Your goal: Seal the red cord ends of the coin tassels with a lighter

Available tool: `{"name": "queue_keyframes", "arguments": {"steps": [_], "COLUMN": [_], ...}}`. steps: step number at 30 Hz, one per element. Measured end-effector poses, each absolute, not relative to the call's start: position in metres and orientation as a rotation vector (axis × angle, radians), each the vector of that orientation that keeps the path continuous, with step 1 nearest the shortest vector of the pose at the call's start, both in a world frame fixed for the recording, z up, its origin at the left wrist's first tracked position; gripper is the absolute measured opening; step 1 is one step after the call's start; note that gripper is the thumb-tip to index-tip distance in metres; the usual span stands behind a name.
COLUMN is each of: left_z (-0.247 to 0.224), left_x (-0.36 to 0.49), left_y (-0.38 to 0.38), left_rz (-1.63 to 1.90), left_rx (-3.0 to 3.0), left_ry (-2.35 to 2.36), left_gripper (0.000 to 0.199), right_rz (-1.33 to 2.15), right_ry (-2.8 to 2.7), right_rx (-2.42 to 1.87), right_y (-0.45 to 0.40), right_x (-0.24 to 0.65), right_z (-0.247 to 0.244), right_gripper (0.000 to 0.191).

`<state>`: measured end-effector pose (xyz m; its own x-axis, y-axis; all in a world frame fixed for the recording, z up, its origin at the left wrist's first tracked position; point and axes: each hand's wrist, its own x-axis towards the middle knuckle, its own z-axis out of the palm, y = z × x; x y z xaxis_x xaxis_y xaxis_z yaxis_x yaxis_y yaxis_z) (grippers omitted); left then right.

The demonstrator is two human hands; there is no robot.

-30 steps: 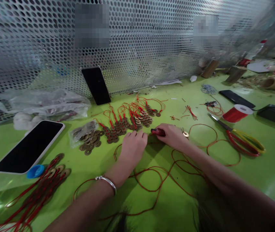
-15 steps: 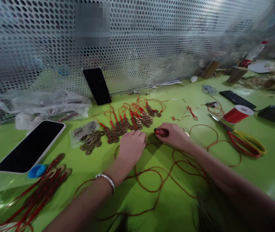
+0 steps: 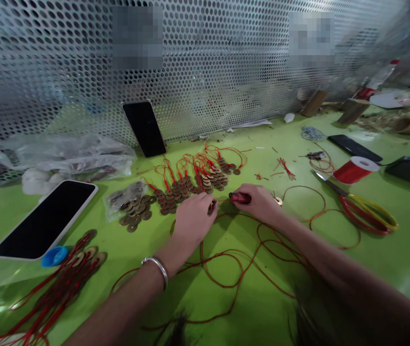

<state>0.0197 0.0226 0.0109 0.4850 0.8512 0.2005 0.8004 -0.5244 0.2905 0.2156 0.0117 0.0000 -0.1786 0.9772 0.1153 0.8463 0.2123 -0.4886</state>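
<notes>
My left hand [image 3: 194, 217] has its fingers pinched together on a brass-coloured coin [image 3: 210, 207] with a red cord through it. The cord runs toward my right hand [image 3: 258, 203], which is closed around a red lighter [image 3: 241, 197]; no flame shows. A gap separates the two hands just above the table. Behind them lies a row of strung coin charms [image 3: 190, 185] with red loops. Long loose loops of red cord [image 3: 241, 269] spread below my hands. A single coin [image 3: 279, 201] lies beside my right wrist.
Scissors [image 3: 356, 204] and a spool of red thread [image 3: 351, 170] lie to the right. Loose coins [image 3: 138, 211], a phone [image 3: 48, 218] and finished coin strings [image 3: 69, 278] are on the left. Another phone [image 3: 144, 127] leans on the perforated metal screen [image 3: 205, 57].
My left hand has shifted slightly left and turned, so the coin in its fingers now shows. My right hand has barely moved with the lighter.
</notes>
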Motion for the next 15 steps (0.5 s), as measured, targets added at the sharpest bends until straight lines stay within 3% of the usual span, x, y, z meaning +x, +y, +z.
{"name": "queue_keyframes", "arguments": {"steps": [11,15], "left_z": [0.010,0.008], "left_x": [0.017,0.018], "left_y": [0.024,0.025], "left_rz": [0.658,0.903], "left_rx": [2.507,2.541], "left_ry": [1.424,1.215], "left_gripper": [0.012,0.026], "right_rz": [0.438,0.527], "right_ry": [-2.051,-2.020], "right_rx": [-1.615,-1.596], "right_y": [0.009,0.005], "right_x": [0.212,0.208], "right_z": [0.010,0.012], "right_gripper": [0.023,0.019]}}
